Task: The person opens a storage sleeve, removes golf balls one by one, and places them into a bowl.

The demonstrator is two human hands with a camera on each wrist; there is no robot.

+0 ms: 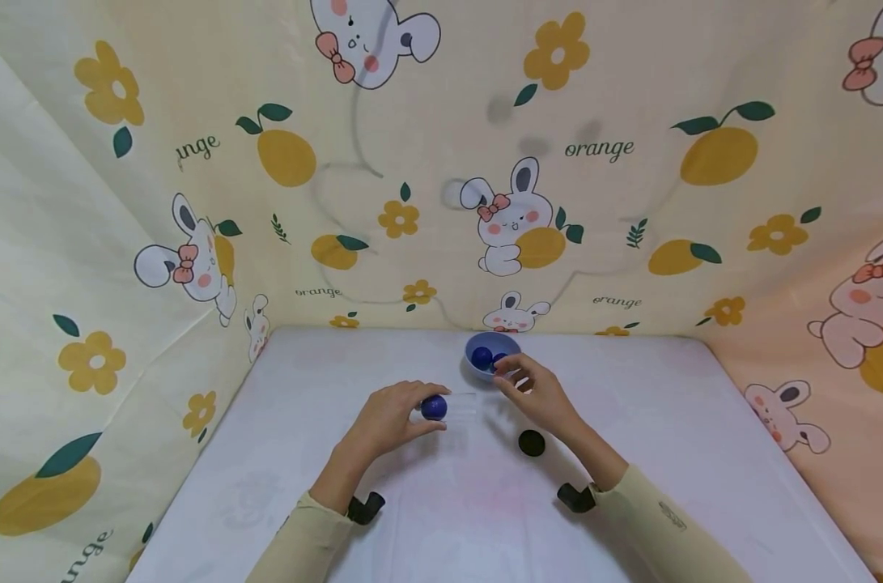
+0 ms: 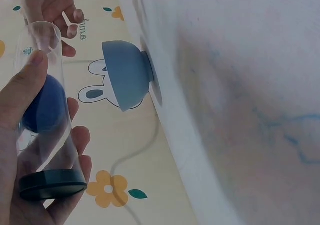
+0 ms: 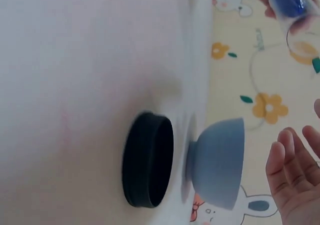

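Observation:
My left hand (image 1: 397,417) grips a clear plastic tube (image 2: 57,150) with a dark base at one end. Inside the tube sits a blue ball (image 1: 434,407), partway along its length. The tube lies tilted nearly level in the head view, its uncapped end toward the right. My right hand (image 1: 539,397) hovers at the near right rim of a light blue bowl (image 1: 473,372), fingers loosely bent, nothing seen between them. In that bowl rest blue balls (image 1: 481,358), one partly hidden behind the right fingertips. A round black cap (image 1: 532,443) lies on the table below the right hand.
The white-covered table (image 1: 303,389) meets a printed cloth backdrop (image 1: 426,243) at its back and sides. Small black wrist cameras (image 1: 367,508) sit at both cuffs, close above the table.

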